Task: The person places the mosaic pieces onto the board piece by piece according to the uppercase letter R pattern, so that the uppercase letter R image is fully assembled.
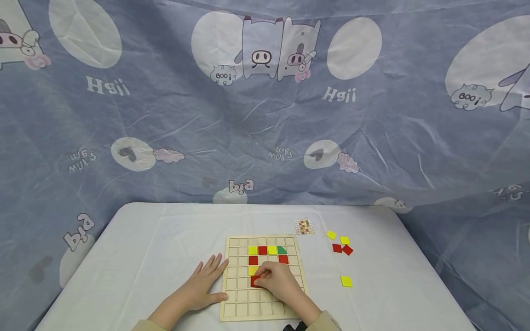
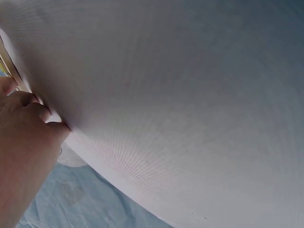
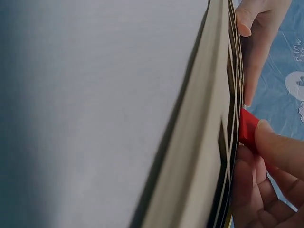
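A wooden grid board (image 1: 237, 309) lies on the white table. My right hand (image 1: 278, 279) pinches a red square tile (image 1: 254, 282) between thumb and fingers over the grid, just below a yellow tile (image 1: 252, 270). In the right wrist view, the red tile (image 3: 247, 125) tilts against the grid under my thumb. My left hand (image 1: 201, 286) lies with fingers spread along the board's left edge, touching it. Further up the grid sit a red tile (image 1: 253, 260), another red tile (image 1: 283, 259), a green quarter-round tile (image 1: 281, 250) and a top row with yellow and red squares.
Right of the board lie loose yellow tiles (image 1: 346, 281) and red tiles (image 1: 337, 248). A small printed pattern card (image 1: 304, 226) lies past the board's top right corner. Something black (image 1: 295, 327) shows at the near edge. A patterned blue-grey curtain (image 1: 256, 124) hangs behind the table.
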`<state>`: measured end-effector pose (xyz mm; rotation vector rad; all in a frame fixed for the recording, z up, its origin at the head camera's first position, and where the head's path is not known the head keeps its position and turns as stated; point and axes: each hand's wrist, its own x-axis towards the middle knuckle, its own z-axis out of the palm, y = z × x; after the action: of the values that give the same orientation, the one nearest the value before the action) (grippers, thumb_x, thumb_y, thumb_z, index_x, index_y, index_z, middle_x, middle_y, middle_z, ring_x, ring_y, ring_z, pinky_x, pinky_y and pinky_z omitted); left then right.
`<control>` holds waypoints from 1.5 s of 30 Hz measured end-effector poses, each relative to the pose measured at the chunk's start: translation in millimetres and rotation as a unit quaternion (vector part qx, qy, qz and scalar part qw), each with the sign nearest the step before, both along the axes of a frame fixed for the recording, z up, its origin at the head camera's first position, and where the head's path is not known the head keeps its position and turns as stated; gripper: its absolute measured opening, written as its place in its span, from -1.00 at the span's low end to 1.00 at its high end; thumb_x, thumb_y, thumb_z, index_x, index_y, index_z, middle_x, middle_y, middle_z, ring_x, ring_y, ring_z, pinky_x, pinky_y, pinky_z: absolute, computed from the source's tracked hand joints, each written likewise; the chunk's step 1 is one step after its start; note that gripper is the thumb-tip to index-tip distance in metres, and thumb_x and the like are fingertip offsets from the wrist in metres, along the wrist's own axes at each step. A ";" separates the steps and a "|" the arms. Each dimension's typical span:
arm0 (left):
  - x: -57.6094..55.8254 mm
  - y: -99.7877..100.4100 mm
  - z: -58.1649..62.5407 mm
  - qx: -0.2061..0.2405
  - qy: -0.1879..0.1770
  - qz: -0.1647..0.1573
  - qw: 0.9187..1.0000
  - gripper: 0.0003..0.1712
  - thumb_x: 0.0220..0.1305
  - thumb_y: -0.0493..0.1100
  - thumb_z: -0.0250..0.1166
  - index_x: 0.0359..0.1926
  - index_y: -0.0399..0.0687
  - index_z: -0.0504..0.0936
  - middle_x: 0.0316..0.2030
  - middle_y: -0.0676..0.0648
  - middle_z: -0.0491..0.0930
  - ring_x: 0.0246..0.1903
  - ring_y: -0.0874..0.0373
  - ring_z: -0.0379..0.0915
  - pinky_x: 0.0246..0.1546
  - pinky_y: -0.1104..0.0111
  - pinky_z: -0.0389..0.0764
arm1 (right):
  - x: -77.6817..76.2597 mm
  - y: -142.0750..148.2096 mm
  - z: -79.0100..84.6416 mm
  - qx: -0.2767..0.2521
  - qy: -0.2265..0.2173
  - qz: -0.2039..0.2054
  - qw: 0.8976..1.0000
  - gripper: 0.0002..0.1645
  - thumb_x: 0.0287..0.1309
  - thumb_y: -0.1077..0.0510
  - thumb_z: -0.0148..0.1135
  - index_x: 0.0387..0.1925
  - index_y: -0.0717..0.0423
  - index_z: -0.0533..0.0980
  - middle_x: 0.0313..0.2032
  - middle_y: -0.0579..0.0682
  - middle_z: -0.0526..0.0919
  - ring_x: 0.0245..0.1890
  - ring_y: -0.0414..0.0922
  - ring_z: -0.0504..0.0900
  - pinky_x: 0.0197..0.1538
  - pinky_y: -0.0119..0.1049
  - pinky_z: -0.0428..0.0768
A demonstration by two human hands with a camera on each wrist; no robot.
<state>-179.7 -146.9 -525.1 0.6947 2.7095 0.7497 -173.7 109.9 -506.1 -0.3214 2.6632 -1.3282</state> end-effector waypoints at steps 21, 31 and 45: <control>-4.3 5.5 7.3 0.002 0.006 0.000 1.000 0.08 0.13 0.37 0.29 0.52 -0.04 0.13 0.54 -0.25 -0.02 0.53 -0.27 -0.20 0.45 -0.27 -0.16 | -1.3 -4.8 5.3 0.072 0.060 -0.005 0.996 -0.86 -0.03 0.22 0.51 -0.52 0.03 0.65 -0.50 -0.17 0.47 -0.53 -0.36 0.40 -0.46 -0.50 0.44; -5.8 6.8 1.9 0.005 0.007 -0.004 1.000 0.09 0.12 0.38 0.29 0.52 -0.03 0.13 0.53 -0.25 -0.02 0.53 -0.27 -0.20 0.45 -0.26 -0.16 | 0.5 6.8 12.6 0.033 0.029 -0.022 0.999 -0.89 0.02 0.17 0.49 -0.45 0.03 0.66 -0.49 -0.18 0.54 -0.53 -0.33 0.45 -0.45 -0.49 0.47; -0.7 1.9 -4.2 0.007 -0.001 0.008 1.000 0.10 0.08 0.37 0.33 0.52 0.00 0.15 0.53 -0.24 0.01 0.52 -0.27 -0.18 0.44 -0.29 -0.15 | -15.2 100.7 22.7 0.023 0.013 -0.152 0.988 -0.82 0.07 0.19 0.45 -0.26 0.13 0.67 -0.42 -0.12 0.68 -0.41 -0.23 0.59 -0.38 -0.44 0.58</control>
<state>-180.4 -145.0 -529.3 0.6749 2.7132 0.7735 -188.9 210.6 -483.4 0.0789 2.8465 -1.3437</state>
